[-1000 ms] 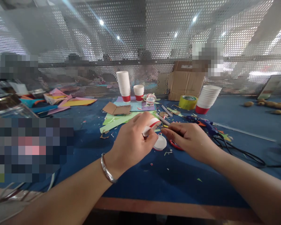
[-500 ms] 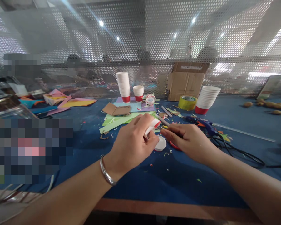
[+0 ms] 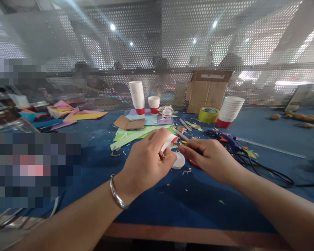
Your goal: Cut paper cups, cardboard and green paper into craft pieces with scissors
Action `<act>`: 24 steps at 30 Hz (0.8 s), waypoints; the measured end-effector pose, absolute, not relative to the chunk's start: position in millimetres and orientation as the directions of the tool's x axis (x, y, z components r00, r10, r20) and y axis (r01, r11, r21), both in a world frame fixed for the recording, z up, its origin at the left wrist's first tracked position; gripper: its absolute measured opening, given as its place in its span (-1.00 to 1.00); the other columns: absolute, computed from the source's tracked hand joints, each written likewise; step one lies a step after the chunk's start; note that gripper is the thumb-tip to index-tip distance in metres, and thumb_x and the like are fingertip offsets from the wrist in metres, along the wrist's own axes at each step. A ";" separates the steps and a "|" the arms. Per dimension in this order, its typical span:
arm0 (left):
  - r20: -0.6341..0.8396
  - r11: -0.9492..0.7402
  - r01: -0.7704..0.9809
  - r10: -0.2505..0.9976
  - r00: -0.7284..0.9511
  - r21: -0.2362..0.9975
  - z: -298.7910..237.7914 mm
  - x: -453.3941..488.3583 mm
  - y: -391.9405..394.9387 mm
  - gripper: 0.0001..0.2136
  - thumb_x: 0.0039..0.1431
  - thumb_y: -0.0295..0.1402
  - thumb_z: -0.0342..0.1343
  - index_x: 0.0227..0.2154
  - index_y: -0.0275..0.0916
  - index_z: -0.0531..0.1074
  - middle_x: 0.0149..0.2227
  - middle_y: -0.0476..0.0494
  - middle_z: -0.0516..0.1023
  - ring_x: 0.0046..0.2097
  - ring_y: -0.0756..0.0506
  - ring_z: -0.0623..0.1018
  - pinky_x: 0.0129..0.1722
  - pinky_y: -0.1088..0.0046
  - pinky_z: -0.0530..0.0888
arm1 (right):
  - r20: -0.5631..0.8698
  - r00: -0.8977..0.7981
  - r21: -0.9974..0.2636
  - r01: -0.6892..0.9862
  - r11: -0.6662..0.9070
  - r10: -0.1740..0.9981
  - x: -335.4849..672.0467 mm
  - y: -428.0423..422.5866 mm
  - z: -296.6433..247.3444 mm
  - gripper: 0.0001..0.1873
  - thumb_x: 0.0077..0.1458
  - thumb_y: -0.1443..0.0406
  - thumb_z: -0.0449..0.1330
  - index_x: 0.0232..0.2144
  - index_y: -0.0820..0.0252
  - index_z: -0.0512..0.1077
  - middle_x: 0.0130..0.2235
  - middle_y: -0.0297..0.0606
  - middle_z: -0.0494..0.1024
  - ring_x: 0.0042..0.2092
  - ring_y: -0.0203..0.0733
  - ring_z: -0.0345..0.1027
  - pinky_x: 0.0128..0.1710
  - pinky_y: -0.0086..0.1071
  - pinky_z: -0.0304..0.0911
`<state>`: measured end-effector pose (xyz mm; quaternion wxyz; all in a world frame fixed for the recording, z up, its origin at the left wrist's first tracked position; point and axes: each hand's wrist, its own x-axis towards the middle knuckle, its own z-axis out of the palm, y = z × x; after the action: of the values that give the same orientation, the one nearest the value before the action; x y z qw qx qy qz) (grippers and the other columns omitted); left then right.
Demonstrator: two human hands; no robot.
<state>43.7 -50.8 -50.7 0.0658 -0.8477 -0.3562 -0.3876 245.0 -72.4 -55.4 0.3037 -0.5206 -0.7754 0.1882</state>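
My left hand (image 3: 149, 157), a silver bangle on its wrist, is closed round a cut piece of paper cup (image 3: 169, 142), white with a red band. Facing it from the right, my right hand (image 3: 206, 153) is closed on scissors (image 3: 195, 164); a red handle shows under the palm. Their dark blades reach the cup piece and are mostly hidden by the fingers. Just below the fingertips, a round white cup bottom (image 3: 179, 160) with a red edge lies on the blue table. Small paper scraps (image 3: 187, 170) are scattered around it.
Behind my hands are green paper (image 3: 131, 134), cardboard (image 3: 129, 122) and stacked paper cups (image 3: 136, 97). Right of these stand a cardboard box (image 3: 208, 92), yellow tape (image 3: 208, 115) and another cup stack (image 3: 229, 111). A blue glue gun (image 3: 231, 141) trails a black cable (image 3: 272, 172).
Both hands keep their grips, with the scissors still at the cup piece. The whole view has shifted very slightly; nothing on the table has visibly moved.
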 end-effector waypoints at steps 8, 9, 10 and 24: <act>0.712 -0.740 0.652 0.547 0.440 0.166 -49.2 43.6 -51.6 -0.76 0.02 -0.56 0.10 -0.21 -0.23 0.39 -0.30 -0.04 0.54 -0.32 -0.05 0.51 -0.36 0.47 0.39 | 0.257 -0.269 -0.626 0.686 0.372 0.928 244.3 -74.2 -54.7 -0.49 0.32 -0.01 0.01 -0.56 0.17 0.29 -0.54 -0.42 0.21 -0.44 -0.30 0.09 -0.43 -0.36 -0.03; 0.713 -0.741 0.651 0.546 0.441 0.165 -49.2 43.7 -51.6 -0.76 0.01 -0.56 0.10 -0.22 -0.23 0.39 -0.30 -0.04 0.54 -0.32 -0.05 0.51 -0.36 0.47 0.39 | 0.259 -0.271 -0.622 0.687 0.374 0.927 244.6 -73.9 -54.7 -0.49 0.33 -0.01 0.01 -0.56 0.17 0.29 -0.54 -0.42 0.22 -0.44 -0.30 0.09 -0.43 -0.36 -0.03; 0.714 -0.742 0.650 0.544 0.441 0.163 -49.3 43.8 -51.6 -0.76 0.01 -0.57 0.10 -0.22 -0.24 0.39 -0.31 -0.03 0.54 -0.33 -0.05 0.51 -0.37 0.47 0.38 | 0.263 -0.274 -0.619 0.688 0.379 0.925 244.8 -73.6 -54.8 -0.49 0.33 -0.01 0.01 -0.55 0.17 0.29 -0.54 -0.42 0.22 -0.44 -0.30 0.09 -0.43 -0.36 -0.03; 0.647 -0.717 0.598 0.652 0.395 0.358 -48.2 44.3 -50.2 -0.73 0.04 -0.52 0.14 -0.17 -0.20 0.35 -0.38 0.03 0.50 -0.42 0.00 0.45 -0.41 0.49 0.36 | 0.265 -0.260 -0.613 0.698 0.370 0.928 248.5 -72.7 -54.4 -0.51 0.32 -0.01 0.02 -0.51 0.19 0.39 -0.50 -0.37 0.34 -0.44 -0.30 0.15 -0.43 -0.36 0.00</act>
<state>44.3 -50.2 -48.2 -0.0335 -0.8346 -0.3747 -0.4024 248.5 -72.7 -54.4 0.3025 -0.5276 -0.7705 0.1907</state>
